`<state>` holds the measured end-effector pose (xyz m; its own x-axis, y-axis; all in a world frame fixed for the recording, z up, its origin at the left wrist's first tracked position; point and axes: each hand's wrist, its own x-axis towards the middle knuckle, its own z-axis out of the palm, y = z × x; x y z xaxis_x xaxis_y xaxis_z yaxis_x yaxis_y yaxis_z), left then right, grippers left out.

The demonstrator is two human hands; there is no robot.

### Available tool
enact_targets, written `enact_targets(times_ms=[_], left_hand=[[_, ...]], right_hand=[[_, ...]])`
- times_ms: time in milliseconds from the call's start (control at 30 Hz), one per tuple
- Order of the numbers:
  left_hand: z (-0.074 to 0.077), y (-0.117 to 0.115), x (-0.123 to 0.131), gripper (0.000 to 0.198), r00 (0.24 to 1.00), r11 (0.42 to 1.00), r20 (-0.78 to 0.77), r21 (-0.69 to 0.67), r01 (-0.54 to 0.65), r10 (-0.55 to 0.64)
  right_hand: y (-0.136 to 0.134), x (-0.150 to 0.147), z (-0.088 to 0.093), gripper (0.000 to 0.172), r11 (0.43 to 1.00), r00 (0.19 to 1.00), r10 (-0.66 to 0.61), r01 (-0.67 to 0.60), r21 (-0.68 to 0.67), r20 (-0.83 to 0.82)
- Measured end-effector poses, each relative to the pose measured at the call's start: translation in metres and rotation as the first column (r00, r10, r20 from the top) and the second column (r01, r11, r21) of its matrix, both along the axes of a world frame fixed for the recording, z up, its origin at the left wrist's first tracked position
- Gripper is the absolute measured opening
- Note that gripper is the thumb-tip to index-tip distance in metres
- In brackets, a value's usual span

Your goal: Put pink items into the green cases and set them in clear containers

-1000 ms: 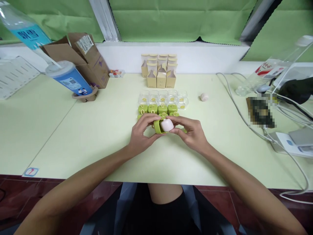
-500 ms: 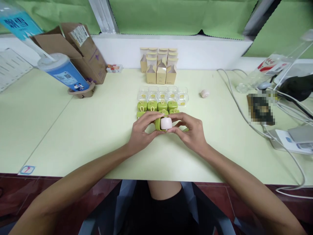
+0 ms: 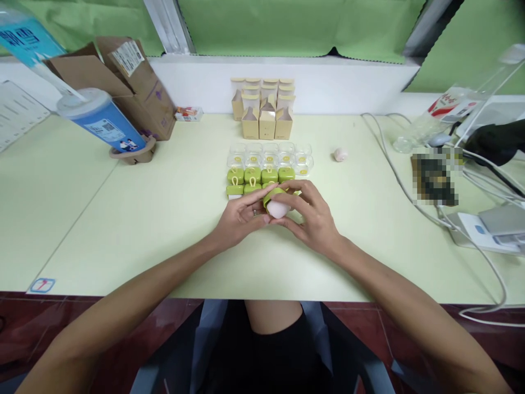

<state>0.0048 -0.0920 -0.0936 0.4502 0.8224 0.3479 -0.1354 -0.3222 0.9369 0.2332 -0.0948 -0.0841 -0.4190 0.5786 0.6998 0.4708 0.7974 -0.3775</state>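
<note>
Between my two hands is a small green case [image 3: 268,197] with a pale pink rounded body [image 3: 278,209] showing at its front. My left hand [image 3: 239,220] holds the green side between its fingertips and thumb. Curled over the top and right side, my right hand [image 3: 310,216] has its thumb beneath the pink body. Just beyond stand several similar green cases with loops [image 3: 252,175] in two rows; my fingers partly hide the nearer row. Behind them are rows of clear plastic trays [image 3: 269,159] with yellow stickers.
Open small cardboard boxes [image 3: 267,123] stand by the wall. A small pale pink round piece [image 3: 340,155] lies to the right. A blue cup [image 3: 109,126] and large carton [image 3: 141,93] are at left. White cables [image 3: 391,164], a clear bottle [image 3: 430,123] and a pixelated item [image 3: 435,179] are at right.
The green case has tilted, its pink body now facing lower. My right fingers have moved over its top, and my left hand has opened slightly around it. The view has shifted slightly.
</note>
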Motion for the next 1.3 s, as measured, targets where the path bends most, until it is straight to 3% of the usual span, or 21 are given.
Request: enact_targets(times_ms=[133, 267, 533, 800, 1000, 1133, 1300], left_hand=[[-0.005, 0.001, 0.001, 0.058, 0.998, 0.998, -0.003, -0.003, -0.062, 0.062], [-0.010, 0.000, 0.006, 0.052, 0.992, 0.992, 0.001, -0.013, -0.124, 0.124], [-0.003, -0.002, 0.011, 0.050, 0.985, 0.985, -0.028, 0.008, -0.171, 0.171], [-0.002, -0.004, 0.012, 0.048, 0.987, 0.987, -0.009, -0.041, -0.158, 0.158], [-0.008, 0.003, 0.003, 0.045, 0.985, 0.985, 0.031, -0.045, -0.165, 0.167], [-0.004, 0.004, -0.001, 0.039, 0.985, 0.989, 0.096, -0.054, -0.138, 0.143], [0.001, -0.001, 0.002, 0.053, 0.994, 0.992, 0.058, -0.097, -0.084, 0.090]], right_hand=[[-0.001, -0.002, -0.001, 0.030, 0.997, 1.000, 0.006, -0.008, 0.079, 0.030], [-0.003, -0.005, -0.004, 0.031, 0.982, 0.990, -0.076, 0.054, 0.182, 0.117], [-0.006, -0.009, -0.009, 0.045, 0.970, 0.996, -0.092, 0.086, 0.229, 0.017], [-0.008, -0.012, -0.005, 0.048, 0.971, 0.997, -0.072, 0.073, 0.229, -0.010], [-0.004, -0.007, -0.006, 0.039, 0.992, 0.998, -0.054, 0.055, 0.113, -0.018], [0.002, 0.002, -0.002, 0.033, 0.985, 0.994, -0.090, 0.098, 0.139, -0.065], [0.003, 0.002, 0.002, 0.026, 0.979, 0.997, -0.074, 0.075, 0.188, -0.011]])
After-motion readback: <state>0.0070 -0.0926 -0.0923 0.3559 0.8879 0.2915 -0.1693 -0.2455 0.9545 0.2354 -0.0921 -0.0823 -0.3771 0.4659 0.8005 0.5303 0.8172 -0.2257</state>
